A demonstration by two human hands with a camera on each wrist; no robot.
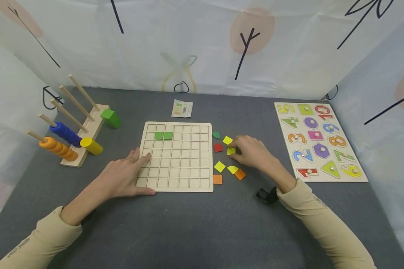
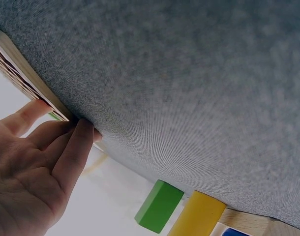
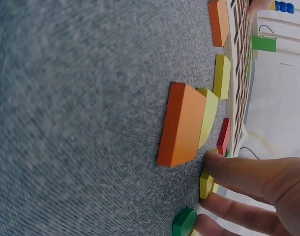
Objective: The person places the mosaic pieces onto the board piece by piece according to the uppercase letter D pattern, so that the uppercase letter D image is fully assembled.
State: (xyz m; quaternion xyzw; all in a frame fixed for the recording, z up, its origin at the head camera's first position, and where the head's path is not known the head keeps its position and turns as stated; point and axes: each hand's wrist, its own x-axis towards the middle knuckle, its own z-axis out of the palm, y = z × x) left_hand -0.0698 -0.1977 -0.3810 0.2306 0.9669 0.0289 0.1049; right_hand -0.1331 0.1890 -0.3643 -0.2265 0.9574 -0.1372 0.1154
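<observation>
Beside the grid board (image 1: 179,172) (being steadied by the spread left hand (image 1: 122,176)), a yellow square (image 1: 231,151) is being pinched by the right hand (image 1: 251,151), a pick-up apparently being made and a clean lift being needed.

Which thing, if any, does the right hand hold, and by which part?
The right hand pinches a flat yellow square tile by two opposite edges.
</observation>
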